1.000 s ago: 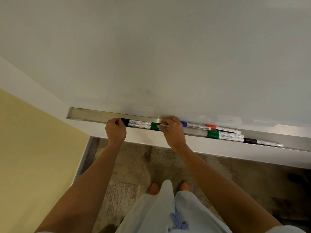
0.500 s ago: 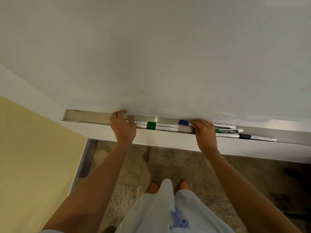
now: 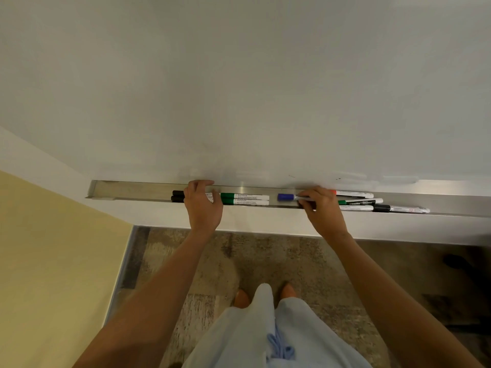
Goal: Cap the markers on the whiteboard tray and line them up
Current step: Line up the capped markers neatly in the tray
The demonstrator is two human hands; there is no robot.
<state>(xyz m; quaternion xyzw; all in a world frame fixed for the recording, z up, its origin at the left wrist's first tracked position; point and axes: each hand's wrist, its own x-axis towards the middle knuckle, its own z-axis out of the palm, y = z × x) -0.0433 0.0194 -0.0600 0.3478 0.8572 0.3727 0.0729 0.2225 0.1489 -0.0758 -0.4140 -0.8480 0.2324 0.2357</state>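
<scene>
A long metal whiteboard tray (image 3: pixel 132 188) holds several markers. Two black-capped markers (image 3: pixel 177 196) lie side by side at the left, my left hand (image 3: pixel 203 205) resting over their barrels with fingers spread. Two green-capped markers (image 3: pixel 244 199) lie paired just right of that hand. My right hand (image 3: pixel 320 209) pinches the barrel of a blue-capped marker (image 3: pixel 285 197). To the right lie a red-capped marker (image 3: pixel 353 193), a green marker (image 3: pixel 361 201), a white barrel (image 3: pixel 356 207) and a black-capped marker (image 3: pixel 400 209).
The whiteboard (image 3: pixel 239 88) rises above the tray. A yellow wall (image 3: pixel 53 261) stands at the left. Patterned carpet (image 3: pixel 265 256) lies below, with my feet (image 3: pixel 243 298) and light trousers in view.
My left hand shifted right along the tray, uncovering the two black caps. My right hand moved right, away from the green markers, and took hold of the blue marker.
</scene>
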